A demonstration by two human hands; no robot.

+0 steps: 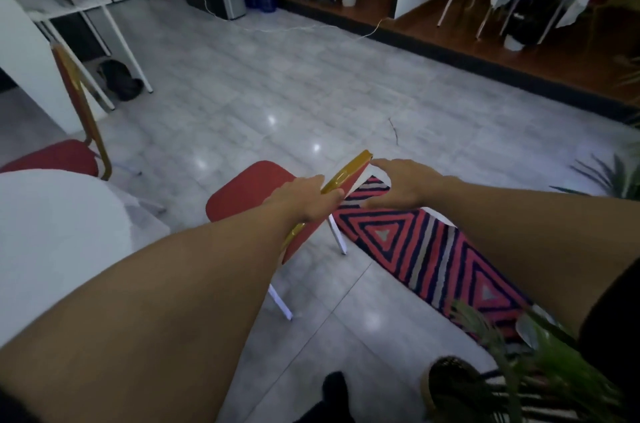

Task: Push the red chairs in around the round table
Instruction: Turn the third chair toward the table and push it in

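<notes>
A red padded chair (249,194) with a glossy gold metal backrest frame (343,173) and white legs stands on the shiny grey tiled floor (277,83), just right of the round bench (52,242) draped in white cloth. The left hand (304,199) has its fingers curled tight around the gold top rail. The right hand (403,187) reaches for the rail's far corner with fingers spread, one fingertip touching it. A striped red-and-navy woven rug (426,249) lies under the chair's right side. A second red chair (52,159) sits beside the bench farther left; a potted plant (512,367) stands near right.
</notes>
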